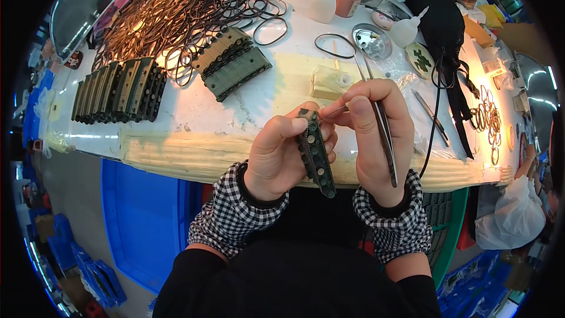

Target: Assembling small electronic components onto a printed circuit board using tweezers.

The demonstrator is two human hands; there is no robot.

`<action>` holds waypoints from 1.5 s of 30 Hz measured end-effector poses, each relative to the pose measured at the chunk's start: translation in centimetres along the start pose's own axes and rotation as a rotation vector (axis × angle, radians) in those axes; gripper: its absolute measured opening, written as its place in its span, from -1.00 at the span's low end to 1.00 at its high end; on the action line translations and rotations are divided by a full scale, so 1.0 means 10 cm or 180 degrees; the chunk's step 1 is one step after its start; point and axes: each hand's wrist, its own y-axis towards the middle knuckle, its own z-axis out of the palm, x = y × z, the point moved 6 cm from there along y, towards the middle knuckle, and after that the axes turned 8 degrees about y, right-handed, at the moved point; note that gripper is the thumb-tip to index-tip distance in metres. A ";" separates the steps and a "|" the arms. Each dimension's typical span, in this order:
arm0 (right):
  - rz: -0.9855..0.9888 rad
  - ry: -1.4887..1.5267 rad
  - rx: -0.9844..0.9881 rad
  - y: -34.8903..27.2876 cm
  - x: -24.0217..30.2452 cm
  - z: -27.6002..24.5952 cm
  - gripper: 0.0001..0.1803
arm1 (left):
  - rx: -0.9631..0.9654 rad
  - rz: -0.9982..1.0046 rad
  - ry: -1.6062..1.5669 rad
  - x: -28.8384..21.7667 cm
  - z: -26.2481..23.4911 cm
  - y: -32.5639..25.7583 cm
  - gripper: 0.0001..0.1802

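My left hand (pixel 272 162) grips a dark green model tank side piece (pixel 318 162) with a row of round wheels, its long side tilted down toward me. The left thumb presses near its upper end. Close against that end is my right hand (pixel 382 129), thumb and forefinger pinched on something thin, too small to name. Metal tweezers (pixel 385 141) lie through the same hand, their tips pointing away from me. Farther left, two similar green pieces (pixel 235 73) lie side by side, and several more stand in a row (pixel 120 91).
A big heap of thin dark loops (pixel 170 15) covers the back left of the table. Squeeze bottles (pixel 322 5), a pink cup (pixel 348 0), a round metal dish (pixel 372 41) and a black bag (pixel 432 17) stand behind my right hand. Below the edge sits a blue bin (pixel 141 218).
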 end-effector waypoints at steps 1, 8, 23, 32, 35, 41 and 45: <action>-0.0006 -0.0011 0.0011 0.00 0.00 0.00 -0.82 | -0.0011 -0.0003 0.0008 0.00 0.00 0.00 -0.80; -0.0743 -0.0558 -0.0632 0.08 0.07 -0.22 -0.89 | 0.0144 0.0004 -0.0099 0.01 -0.01 0.01 -0.79; -0.1941 -0.1871 -0.0541 -0.01 0.36 -0.16 -0.90 | 0.0164 -0.0031 0.0016 -0.01 0.04 -0.01 -0.78; -0.0201 0.0140 -0.0192 -0.02 0.01 -0.01 -0.82 | 0.0192 -0.0012 -0.0031 0.01 -0.01 -0.01 -0.77; -0.0155 0.0142 -0.0192 -0.02 0.00 0.00 -0.83 | 0.0168 0.0000 -0.0024 0.02 -0.02 0.00 -0.77; -0.0191 0.0176 -0.0191 -0.02 -0.01 -0.02 -0.83 | 0.0238 0.0015 -0.0078 0.02 -0.01 0.00 -0.78; -0.0194 0.0131 -0.0263 -0.02 -0.04 -0.03 -0.84 | 0.0210 -0.0002 -0.0061 0.01 -0.01 -0.01 -0.77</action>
